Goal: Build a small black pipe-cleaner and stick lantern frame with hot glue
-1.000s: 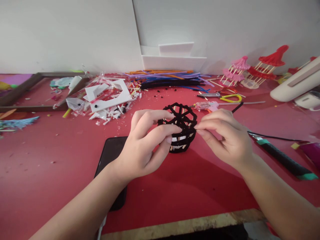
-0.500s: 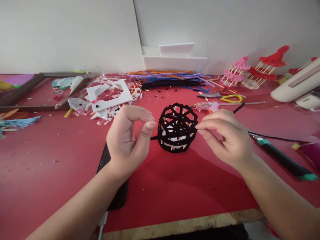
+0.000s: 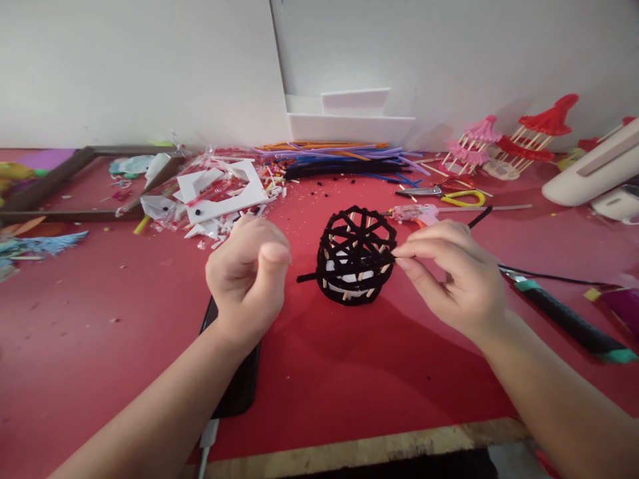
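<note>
A small round cage of black pipe cleaners and short wooden sticks [image 3: 357, 241] stands on the red table, white pieces showing inside. In front of its side runs a black pipe cleaner [image 3: 307, 277], its left end free and its other end poking out behind my right hand. My right hand [image 3: 452, 276] pinches that pipe cleaner between thumb and fingertips, close to the cage's right edge. To the left of the cage, apart from it, my left hand [image 3: 247, 273] is closed, thumb against curled fingers, with nothing seen in it.
A black phone [image 3: 239, 386] with a white cable lies below my left forearm. Scissors [image 3: 442, 194], a glue gun [image 3: 417, 213] and a black-and-green cutter [image 3: 569, 319] lie to the right. Foam scraps [image 3: 224, 193], bundled pipe cleaners [image 3: 344, 159] and pink and red stick models [image 3: 534, 136] line the back.
My left hand has drawn away to the left and curled more, leaving the pipe cleaner's left end bare. The right hand keeps its pinch. The view has shifted slightly.
</note>
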A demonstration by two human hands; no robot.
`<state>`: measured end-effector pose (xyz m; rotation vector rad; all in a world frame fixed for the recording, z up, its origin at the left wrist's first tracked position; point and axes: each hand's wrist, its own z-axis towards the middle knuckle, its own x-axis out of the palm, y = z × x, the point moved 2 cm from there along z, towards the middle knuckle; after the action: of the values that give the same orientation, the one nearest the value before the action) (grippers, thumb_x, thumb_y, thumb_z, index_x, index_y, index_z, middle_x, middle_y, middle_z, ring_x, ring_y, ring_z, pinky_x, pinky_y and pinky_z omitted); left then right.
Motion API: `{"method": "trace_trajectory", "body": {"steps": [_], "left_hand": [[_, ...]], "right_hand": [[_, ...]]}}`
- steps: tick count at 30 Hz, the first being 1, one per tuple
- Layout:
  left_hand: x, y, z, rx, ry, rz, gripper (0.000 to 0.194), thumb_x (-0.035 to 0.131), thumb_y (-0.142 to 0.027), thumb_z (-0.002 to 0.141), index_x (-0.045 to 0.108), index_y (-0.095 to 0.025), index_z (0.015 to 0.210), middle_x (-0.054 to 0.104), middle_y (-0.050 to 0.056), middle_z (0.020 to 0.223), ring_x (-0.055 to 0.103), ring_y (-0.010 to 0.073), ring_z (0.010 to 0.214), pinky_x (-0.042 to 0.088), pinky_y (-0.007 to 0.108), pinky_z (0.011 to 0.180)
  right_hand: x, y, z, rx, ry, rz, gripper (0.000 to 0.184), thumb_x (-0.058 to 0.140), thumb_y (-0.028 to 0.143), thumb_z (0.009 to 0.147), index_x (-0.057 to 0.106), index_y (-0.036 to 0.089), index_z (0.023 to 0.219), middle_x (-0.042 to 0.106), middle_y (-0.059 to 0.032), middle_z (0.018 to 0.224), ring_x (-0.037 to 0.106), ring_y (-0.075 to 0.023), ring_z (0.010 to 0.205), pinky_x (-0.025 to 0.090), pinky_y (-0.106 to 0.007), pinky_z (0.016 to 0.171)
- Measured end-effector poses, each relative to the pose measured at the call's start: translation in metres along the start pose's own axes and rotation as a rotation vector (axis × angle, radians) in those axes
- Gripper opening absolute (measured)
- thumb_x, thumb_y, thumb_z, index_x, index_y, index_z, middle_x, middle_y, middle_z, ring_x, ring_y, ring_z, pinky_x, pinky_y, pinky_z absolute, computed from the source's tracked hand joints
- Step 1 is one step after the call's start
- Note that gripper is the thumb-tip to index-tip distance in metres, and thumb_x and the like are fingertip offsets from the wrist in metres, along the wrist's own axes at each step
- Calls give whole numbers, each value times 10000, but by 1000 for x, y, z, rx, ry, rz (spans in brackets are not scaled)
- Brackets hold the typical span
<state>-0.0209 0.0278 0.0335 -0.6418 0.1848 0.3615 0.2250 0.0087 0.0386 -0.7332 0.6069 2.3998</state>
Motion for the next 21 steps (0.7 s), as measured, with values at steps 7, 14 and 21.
{"method": "trace_trajectory", "body": {"steps": [7, 14, 21], "left_hand": [[5, 0, 1, 309, 246, 12, 290, 634, -351, 904, 576, -186, 1136, 638, 95, 1001, 641, 238, 955, 550, 399, 812], [5, 3, 3, 368, 306, 112, 176, 593, -280, 924, 630, -159, 1047, 642, 142, 1110, 632, 261, 1025, 522, 460, 913], [8, 2, 3, 271, 400, -33, 187, 605, -119, 881, 629, -156, 1063, 670, 157, 1183, 602, 299, 1229, 479, 528, 1083]], "right_hand": [[0, 1, 0, 28, 4, -9, 128, 635, 122, 904, 655, 232, 966, 698, -33, 860, 630, -186, 781, 474, -377, 766], [1, 0, 0, 34, -8, 10, 106, 637, 121, 908, 655, 219, 944, 696, -36, 853, 632, -179, 787, 493, -363, 754], [1, -2, 1, 44, -11, 28, 88, 640, 124, 909, 655, 208, 930, 690, -40, 853, 628, -172, 785, 495, -354, 758]]}}
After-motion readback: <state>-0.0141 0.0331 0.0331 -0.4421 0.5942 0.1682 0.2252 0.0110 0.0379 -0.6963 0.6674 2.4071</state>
